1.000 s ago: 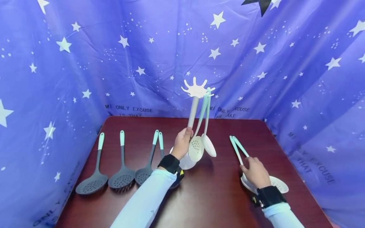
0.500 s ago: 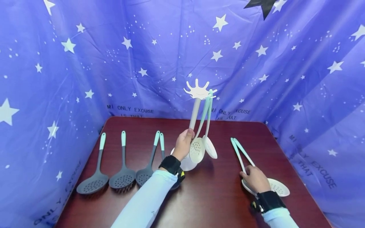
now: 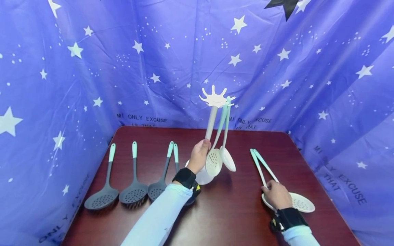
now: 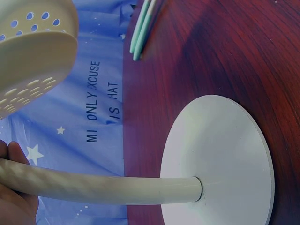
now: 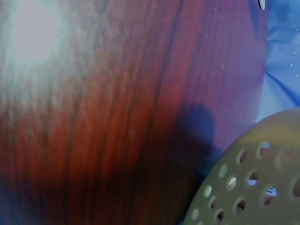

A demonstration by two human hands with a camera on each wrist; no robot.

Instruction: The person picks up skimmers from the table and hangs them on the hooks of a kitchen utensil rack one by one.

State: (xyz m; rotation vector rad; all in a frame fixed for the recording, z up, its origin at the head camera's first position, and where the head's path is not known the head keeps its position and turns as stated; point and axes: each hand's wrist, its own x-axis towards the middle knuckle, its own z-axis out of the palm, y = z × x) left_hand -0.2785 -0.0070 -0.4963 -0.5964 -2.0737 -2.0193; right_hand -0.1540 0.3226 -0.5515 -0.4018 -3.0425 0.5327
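Observation:
My left hand [image 3: 198,157] grips the pole of a white utensil stand [image 3: 211,123], its fingers around the pole just above the round base [image 4: 225,140]. From one prong of the stand's crown [image 3: 215,99] hang two cream skimmers with mint handles, a perforated one [image 3: 213,162] and another [image 3: 228,160] beside it. On the right, my right hand [image 3: 278,194] pinches a cream skimmer [image 3: 261,174] low on its handle and covers part of its head. Another cream skimmer [image 3: 303,202] lies beside it, its handle end close to the first. In the right wrist view a perforated head [image 5: 253,183] fills the lower right corner.
Grey skimmers with mint handles lie in a row on the left: one [image 3: 101,199] at the far left, a second [image 3: 134,194] beside it, and a crossed pair [image 3: 157,188] partly behind my left forearm. A starry blue curtain [image 3: 184,51] surrounds the dark red table [image 3: 227,218].
My right hand has slid a little nearer along the skimmer, toward its head. The left hand keeps its grip on the stand, and the head view has shifted slightly.

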